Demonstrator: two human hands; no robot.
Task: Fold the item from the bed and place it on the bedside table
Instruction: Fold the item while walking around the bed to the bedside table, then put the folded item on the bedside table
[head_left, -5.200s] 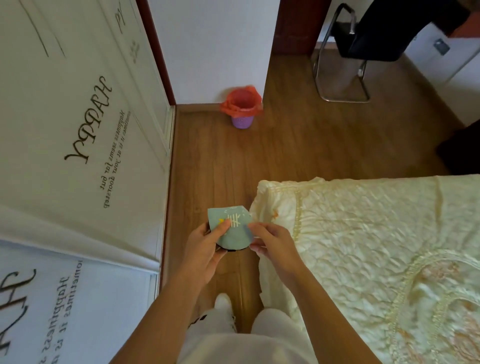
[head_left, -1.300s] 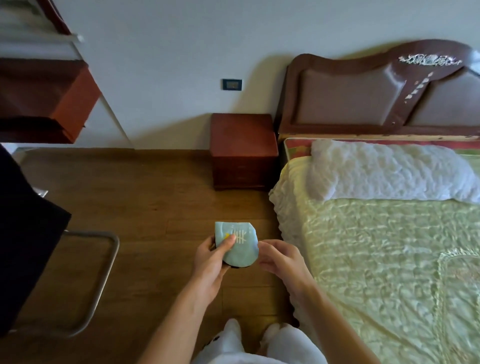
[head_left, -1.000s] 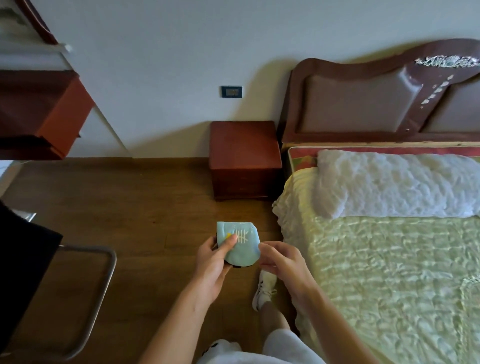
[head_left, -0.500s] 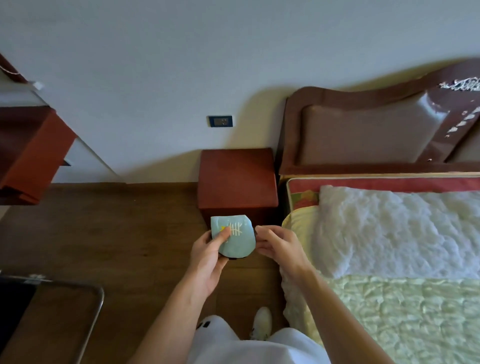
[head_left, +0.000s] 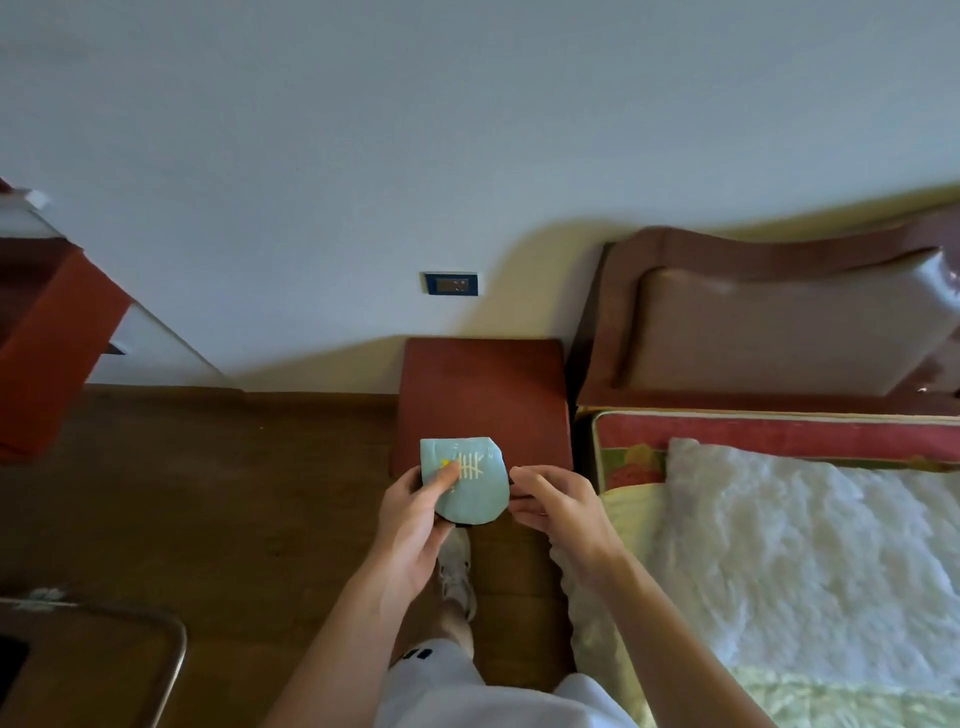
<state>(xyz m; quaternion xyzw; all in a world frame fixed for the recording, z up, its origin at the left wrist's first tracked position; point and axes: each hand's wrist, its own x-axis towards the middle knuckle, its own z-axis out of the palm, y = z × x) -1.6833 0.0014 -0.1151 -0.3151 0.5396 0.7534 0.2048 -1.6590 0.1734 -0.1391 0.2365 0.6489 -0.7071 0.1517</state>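
The folded light-blue cloth (head_left: 470, 483) sits pinched in the left hand (head_left: 413, 512), thumb on its front, the right hand (head_left: 553, 506) curled loosely at its edge, above the near edge of the red-brown bedside desk (head_left: 483, 395) beside the bed (head_left: 779, 545).

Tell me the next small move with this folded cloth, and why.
Probably reach forward and lower the folded cloth onto the bedside table. The cloth looks already folded small, pinched in the left hand with the right hand at its edge, and it hangs over the table's near edge, whose top looks bare.
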